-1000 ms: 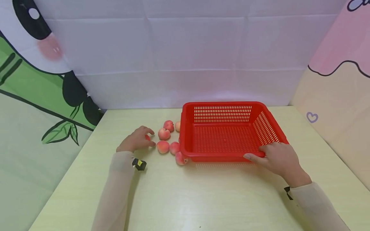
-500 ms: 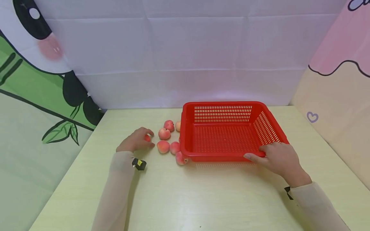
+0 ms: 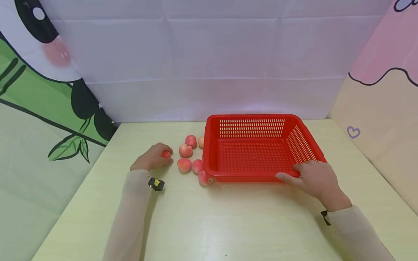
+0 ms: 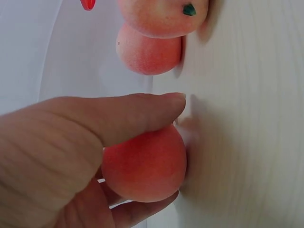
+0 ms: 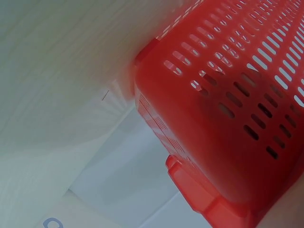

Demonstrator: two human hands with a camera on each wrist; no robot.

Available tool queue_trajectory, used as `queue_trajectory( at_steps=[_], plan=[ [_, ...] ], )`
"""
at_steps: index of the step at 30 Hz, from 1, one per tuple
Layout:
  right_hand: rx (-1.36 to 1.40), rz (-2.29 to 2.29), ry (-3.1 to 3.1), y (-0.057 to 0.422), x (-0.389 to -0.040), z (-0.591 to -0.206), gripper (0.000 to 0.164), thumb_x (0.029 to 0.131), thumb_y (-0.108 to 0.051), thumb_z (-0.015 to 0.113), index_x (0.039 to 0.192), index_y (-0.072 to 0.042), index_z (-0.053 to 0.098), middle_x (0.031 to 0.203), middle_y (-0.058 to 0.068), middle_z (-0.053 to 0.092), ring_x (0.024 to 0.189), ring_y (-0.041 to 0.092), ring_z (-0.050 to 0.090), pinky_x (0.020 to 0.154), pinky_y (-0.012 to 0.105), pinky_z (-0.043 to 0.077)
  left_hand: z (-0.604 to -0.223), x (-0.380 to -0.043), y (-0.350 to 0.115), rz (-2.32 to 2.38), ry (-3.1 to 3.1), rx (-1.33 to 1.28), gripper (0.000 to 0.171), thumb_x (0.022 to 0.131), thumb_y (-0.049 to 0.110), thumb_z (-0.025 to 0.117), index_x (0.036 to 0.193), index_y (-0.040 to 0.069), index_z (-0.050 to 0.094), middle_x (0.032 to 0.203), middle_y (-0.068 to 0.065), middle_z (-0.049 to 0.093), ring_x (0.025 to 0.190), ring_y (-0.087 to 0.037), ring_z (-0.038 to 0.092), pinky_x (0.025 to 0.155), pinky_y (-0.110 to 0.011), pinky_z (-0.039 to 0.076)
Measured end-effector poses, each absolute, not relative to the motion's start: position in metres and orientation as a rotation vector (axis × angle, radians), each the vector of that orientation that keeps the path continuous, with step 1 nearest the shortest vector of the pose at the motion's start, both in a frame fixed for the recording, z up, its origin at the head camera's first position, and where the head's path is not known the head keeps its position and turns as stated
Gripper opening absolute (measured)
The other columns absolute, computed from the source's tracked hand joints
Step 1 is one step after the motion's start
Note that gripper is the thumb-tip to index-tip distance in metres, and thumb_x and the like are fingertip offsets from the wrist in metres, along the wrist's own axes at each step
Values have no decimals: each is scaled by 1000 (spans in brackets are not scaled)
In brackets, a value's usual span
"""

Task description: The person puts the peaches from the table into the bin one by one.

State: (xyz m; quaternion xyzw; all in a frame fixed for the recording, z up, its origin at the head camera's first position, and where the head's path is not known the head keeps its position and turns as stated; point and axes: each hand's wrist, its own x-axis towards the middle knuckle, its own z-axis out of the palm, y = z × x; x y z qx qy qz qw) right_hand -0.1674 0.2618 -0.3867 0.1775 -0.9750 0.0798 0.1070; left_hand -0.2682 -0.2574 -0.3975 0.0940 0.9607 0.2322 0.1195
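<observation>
My left hand (image 3: 152, 157) is at the left of the peaches, low over the table. It holds a peach (image 4: 145, 164) between the thumb and curled fingers; in the head view only a small red part of this peach shows. My right hand (image 3: 313, 179) grips the front right corner of a red plastic basket (image 3: 248, 178), thumb on the rim and fingers inside. The basket's slotted wall (image 5: 209, 95) fills much of the right wrist view. No fruit shows inside the basket.
Several loose peaches (image 3: 184, 165) lie between my left hand and the basket, some against its left side and partly hidden. The pale wooden table (image 3: 225, 221) ends at a white cloth backdrop (image 3: 222, 65). Printed cloths stand at both sides.
My left hand's thumb and fingers have drawn slightly closer around the peach, and the hand has shifted a little left. My right hand and the basket stay in place.
</observation>
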Motion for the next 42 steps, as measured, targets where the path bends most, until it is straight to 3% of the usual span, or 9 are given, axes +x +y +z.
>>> queue_trajectory(
  at_steps=[11,15,17,20,22,31,42],
  plan=[
    [509,264,-2856,262,-168,-389,69,94,-68,68,60,-22,29,56,-10,18,57,9,17,54,30,16,-391,-270,-261,679,2831,254,34,101,18,60,129,0,68,125,-20,66,110,-36,58,98,-53,50],
    [508,263,-2858,262,-168,-390,69,94,-69,67,60,-22,29,56,-10,18,58,9,17,54,30,16,-388,-269,-260,683,2864,195,20,98,23,62,99,5,72,89,-9,64,84,-27,57,75,-40,46],
    [511,260,-2860,262,-168,-390,69,94,-70,66,61,-22,30,56,-10,19,58,9,18,54,30,17,-386,-268,-258,680,2896,152,26,97,28,64,80,8,67,71,-3,54,70,-22,50,64,-36,39],
    [519,254,-2860,262,-169,-390,69,94,-71,66,61,-22,30,57,-10,19,58,9,17,54,30,17,-384,-267,-256,677,2940,96,42,97,37,65,64,13,59,59,2,43,61,-19,43,57,-33,32],
    [518,256,-2856,262,-169,-390,69,94,-71,66,61,-22,30,56,-11,18,58,9,17,54,30,16,-383,-268,-255,666,2969,86,47,99,38,64,60,14,58,57,2,43,59,-19,42,56,-33,31],
    [510,267,-2838,262,-169,-389,70,92,-69,69,59,-22,29,56,-11,17,58,9,16,53,30,16,-381,-269,-253,648,3040,113,44,102,30,56,70,5,72,74,-3,70,61,-21,47,58,-34,34],
    [503,247,-2851,263,-169,-391,70,92,-72,67,60,-22,30,57,-11,18,58,9,17,53,30,16,-375,-264,-244,674,3181,230,46,101,28,58,57,15,59,67,-1,66,57,-20,44,56,-34,32]
  ],
)
